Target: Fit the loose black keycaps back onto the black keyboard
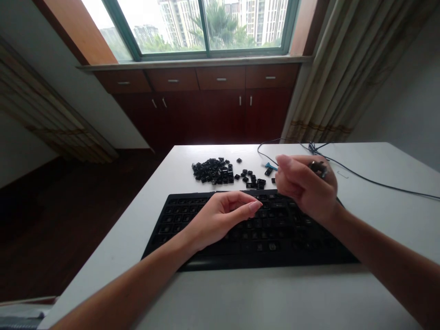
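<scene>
Keyboard (261,230) on worktop (227,298), long axis left-right. Left hand (222,215) nearer, over its middle; can't tell if pinching anything. Right hand (305,183) above its right part, curled around dark thing (319,168). Keycaps (213,172) beyond keyboard.

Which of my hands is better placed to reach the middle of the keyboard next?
Probably the left hand: it reaches over the middle of the keyboard, while the right hand looks raised and curled near its far edge.

White table (257,295): keyboard (264,234), keycaps (213,171), cable (312,147)
</scene>
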Demonstrator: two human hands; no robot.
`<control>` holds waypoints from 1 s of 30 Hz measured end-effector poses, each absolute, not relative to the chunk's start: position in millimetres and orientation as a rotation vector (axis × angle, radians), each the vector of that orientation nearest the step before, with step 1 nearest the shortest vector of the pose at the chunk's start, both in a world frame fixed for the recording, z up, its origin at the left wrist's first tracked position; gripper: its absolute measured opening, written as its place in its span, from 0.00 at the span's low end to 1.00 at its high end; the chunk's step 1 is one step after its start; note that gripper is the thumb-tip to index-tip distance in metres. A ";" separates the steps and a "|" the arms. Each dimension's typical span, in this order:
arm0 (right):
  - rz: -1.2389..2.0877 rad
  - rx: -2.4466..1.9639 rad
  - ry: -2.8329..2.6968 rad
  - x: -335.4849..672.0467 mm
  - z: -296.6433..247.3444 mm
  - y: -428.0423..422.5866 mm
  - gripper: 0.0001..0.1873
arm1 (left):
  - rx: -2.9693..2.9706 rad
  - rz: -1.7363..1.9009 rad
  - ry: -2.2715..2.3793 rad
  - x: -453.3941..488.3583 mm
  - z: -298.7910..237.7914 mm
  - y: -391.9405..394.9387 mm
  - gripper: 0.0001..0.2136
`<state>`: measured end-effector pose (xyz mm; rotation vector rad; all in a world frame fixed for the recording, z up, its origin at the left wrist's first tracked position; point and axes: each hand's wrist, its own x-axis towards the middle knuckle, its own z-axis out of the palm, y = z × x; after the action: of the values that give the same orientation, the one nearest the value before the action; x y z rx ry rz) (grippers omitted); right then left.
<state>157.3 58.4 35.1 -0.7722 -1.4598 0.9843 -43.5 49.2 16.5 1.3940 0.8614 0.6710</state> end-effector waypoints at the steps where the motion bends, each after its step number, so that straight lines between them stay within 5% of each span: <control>1: 0.988 -0.778 -1.457 156.1 32.9 58.8 0.30 | 1.399 0.671 0.865 -43.7 16.6 48.8 0.13; 7: 1.000 -0.895 -1.548 164.1 38.4 60.5 0.30 | 1.419 0.663 0.872 -43.9 16.6 48.2 0.14; 16: 0.140 -1.442 -2.407 223.4 13.5 53.8 0.20 | 1.362 0.675 0.849 -43.2 14.4 48.4 0.14; 30: 0.131 -1.571 -2.403 226.1 3.8 51.1 0.23 | 1.386 0.671 0.867 -42.8 13.9 48.5 0.15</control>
<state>226.1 51.1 3.8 -1.5712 -2.4027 0.1308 -42.8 48.5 13.9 1.3864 0.8670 0.6711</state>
